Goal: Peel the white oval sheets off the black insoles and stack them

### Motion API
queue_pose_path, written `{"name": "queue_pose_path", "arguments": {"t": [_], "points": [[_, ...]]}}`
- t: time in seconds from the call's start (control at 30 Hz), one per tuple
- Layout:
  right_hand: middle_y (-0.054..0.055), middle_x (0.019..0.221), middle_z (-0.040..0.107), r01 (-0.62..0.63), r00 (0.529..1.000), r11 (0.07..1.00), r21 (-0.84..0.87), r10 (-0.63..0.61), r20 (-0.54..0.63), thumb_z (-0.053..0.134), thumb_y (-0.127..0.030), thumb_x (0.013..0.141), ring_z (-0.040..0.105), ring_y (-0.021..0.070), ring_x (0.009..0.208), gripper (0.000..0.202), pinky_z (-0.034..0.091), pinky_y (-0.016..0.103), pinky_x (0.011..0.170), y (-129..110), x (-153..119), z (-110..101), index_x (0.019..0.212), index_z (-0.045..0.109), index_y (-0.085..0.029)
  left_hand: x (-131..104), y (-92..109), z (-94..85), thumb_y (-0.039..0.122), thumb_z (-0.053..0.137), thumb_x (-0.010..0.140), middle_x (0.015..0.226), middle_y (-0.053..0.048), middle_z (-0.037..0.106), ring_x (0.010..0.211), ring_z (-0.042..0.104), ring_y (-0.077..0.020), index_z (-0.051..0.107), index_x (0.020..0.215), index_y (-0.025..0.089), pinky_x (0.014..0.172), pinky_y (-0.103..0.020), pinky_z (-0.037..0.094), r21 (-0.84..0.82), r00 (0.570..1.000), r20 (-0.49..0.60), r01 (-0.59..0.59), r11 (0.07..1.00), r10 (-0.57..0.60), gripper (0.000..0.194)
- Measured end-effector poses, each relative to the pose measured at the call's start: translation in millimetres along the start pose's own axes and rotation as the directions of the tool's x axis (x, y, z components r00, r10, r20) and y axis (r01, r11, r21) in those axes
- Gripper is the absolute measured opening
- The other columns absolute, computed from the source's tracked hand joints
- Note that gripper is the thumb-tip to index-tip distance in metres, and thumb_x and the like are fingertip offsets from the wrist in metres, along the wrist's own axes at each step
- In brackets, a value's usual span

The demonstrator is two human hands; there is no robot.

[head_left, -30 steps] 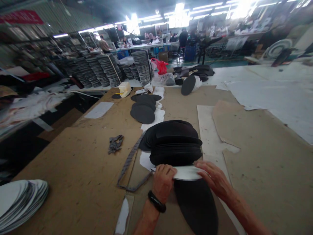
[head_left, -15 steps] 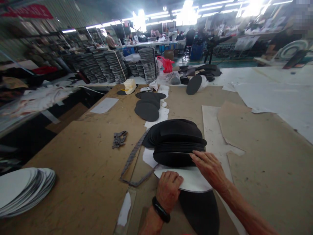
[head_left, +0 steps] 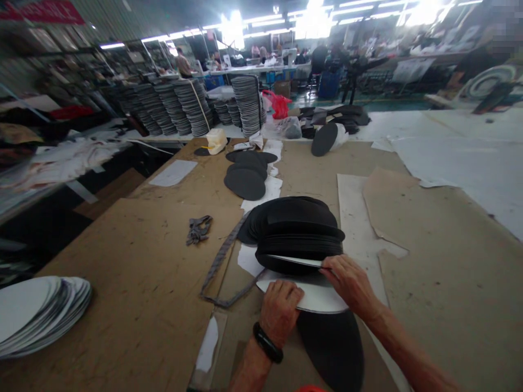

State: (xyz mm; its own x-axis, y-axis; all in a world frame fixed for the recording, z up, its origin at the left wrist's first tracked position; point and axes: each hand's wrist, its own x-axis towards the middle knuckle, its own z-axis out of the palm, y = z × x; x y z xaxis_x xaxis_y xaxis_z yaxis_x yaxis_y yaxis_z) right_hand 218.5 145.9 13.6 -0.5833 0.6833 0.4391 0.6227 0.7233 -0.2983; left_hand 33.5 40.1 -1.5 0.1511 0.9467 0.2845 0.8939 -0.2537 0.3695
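Spanning most of the view, the brown worktable point(head_left: 143, 272) runs beyond our lower frame edge. On it we see the stack of black ovals point(head_left: 300, 218), inner layers indistinct; before it, the loose black oval point(head_left: 335, 348), partly hidden beneath the white oval panel point(head_left: 322, 296). Our left hand point(head_left: 280, 310) grasps this panel; our right hand point(head_left: 347, 277) pinches the white-faced oval point(head_left: 290, 260), mostly obscured, at the stack's front.
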Motion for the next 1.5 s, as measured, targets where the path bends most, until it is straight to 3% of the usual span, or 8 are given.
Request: {"name": "queue_pose_path", "arguments": {"t": [0.13, 0.23, 0.37, 0.47, 0.67, 0.93, 1.1, 1.5], "points": [[0.005, 0.091, 0.068, -0.039, 0.998, 0.985, 0.17, 0.029, 0.06, 0.047, -0.027, 0.089, 0.063, 0.0187, 0.086, 0.015, 0.051, 0.032, 0.075, 7.0, -1.2, -0.5, 0.09, 0.061, -0.023, -0.8, -0.5, 1.0, 0.007, 0.052, 0.076, 0.087, -0.004, 0.061, 0.079, 0.053, -0.0208, 0.059, 0.09, 0.02, 0.067, -0.035, 0.042, -0.006, 1.0, -0.031, 0.005, 1.0, -0.005, 0.02], [0.004, 0.096, 0.069, -0.137, 0.983, 0.949, 0.285, 0.094, 0.16, 0.045, -0.028, 0.09, 0.064, 0.0187, 0.089, 0.017, 0.052, 0.033, 0.078, 10.9, -4.6, -4.3, 0.094, 0.061, -0.023, -0.6, -1.1, 2.0, 0.009, 0.053, 0.077, 0.088, -0.004, 0.062, 0.08, 0.053, -0.0211, 0.059, 0.089, 0.02, 0.068, -0.035, 0.043, -0.018, 0.999, -0.045, 0.002, 1.0, -0.003, 0.017], [0.001, 0.093, 0.069, -0.274, 0.913, 0.876, 0.397, 0.106, 0.394, 0.047, -0.031, 0.089, 0.065, 0.018, 0.085, 0.018, 0.053, 0.03, 0.074, 13.5, -4.2, -15.7, 0.096, 0.063, -0.025, 0.1, -2.8, 3.7, 0.013, 0.051, 0.08, 0.087, -0.006, 0.062, 0.079, 0.055, -0.0222, 0.057, 0.098, 0.019, 0.067, -0.036, 0.044, 0.0, 0.999, -0.052, 0.008, 1.0, -0.008, 0.019], [0.002, 0.097, 0.068, -0.306, 0.878, 0.829, 0.469, 0.055, 0.476, 0.049, -0.034, 0.088, 0.063, 0.0187, 0.089, 0.019, 0.052, 0.03, 0.077, 15.0, -0.9, -22.3, 0.098, 0.064, -0.026, 0.0, -5.2, 5.3, 0.015, 0.047, 0.083, 0.094, -0.01, 0.062, 0.084, 0.057, -0.0234, 0.049, 0.114, 0.015, 0.07, -0.037, 0.046, -0.004, 0.991, -0.135, -0.017, 1.0, 0.016, 0.032], [0.005, 0.114, 0.064, -0.323, 0.859, 0.773, 0.546, -0.002, 0.512, 0.05, -0.039, 0.088, 0.058, 0.0229, 0.105, 0.029, 0.047, 0.039, 0.091, 16.3, -3.6, -19.6, 0.111, 0.061, -0.027, -0.7, -6.4, 4.2, 0.007, 0.047, 0.081, 0.107, -0.013, 0.06, 0.098, 0.057, -0.0236, 0.033, 0.132, 0.015, 0.08, -0.036, 0.046, -0.018, 0.975, -0.218, -0.057, 0.998, 0.052, 0.053], [0.007, 0.119, 0.062, -0.361, 0.83, 0.769, 0.528, 0.007, 0.558, 0.055, -0.042, 0.085, 0.054, 0.0245, 0.111, 0.034, 0.042, 0.043, 0.097, 23.8, -7.1, -13.3, 0.114, 0.061, -0.025, -1.0, -10.2, 8.2, 0.01, 0.047, 0.085, 0.102, -0.011, 0.062, 0.092, 0.058, -0.0223, 0.045, 0.126, 0.014, 0.075, -0.035, 0.048, 0.013, 0.96, -0.268, -0.082, 0.997, 0.082, 0.042], [0.006, 0.123, 0.059, -0.457, 0.809, 0.708, 0.539, 0.079, 0.582, 0.055, -0.045, 0.084, 0.053, 0.0252, 0.113, 0.038, 0.04, 0.044, 0.099, 27.0, -11.4, -8.1, 0.116, 0.059, -0.026, -1.8, -12.0, 9.7, 0.013, 0.046, 0.088, 0.106, -0.013, 0.062, 0.094, 0.058, -0.0214, 0.046, 0.125, 0.011, 0.075, -0.034, 0.048, 0.032, 0.948, -0.292, -0.12, 0.992, 0.125, 0.038], [0.007, 0.116, 0.063, -0.426, 0.841, 0.746, 0.512, 0.117, 0.528, 0.046, -0.043, 0.088, 0.056, 0.0241, 0.109, 0.034, 0.044, 0.042, 0.095, 17.8, -8.2, -6.9, 0.111, 0.062, -0.023, -2.0, -12.6, 6.7, 0.009, 0.044, 0.087, 0.103, -0.012, 0.064, 0.088, 0.06, -0.0198, 0.048, 0.122, 0.013, 0.072, -0.033, 0.049, 0.047, 0.944, -0.301, -0.128, 0.991, 0.136, 0.036]]}}
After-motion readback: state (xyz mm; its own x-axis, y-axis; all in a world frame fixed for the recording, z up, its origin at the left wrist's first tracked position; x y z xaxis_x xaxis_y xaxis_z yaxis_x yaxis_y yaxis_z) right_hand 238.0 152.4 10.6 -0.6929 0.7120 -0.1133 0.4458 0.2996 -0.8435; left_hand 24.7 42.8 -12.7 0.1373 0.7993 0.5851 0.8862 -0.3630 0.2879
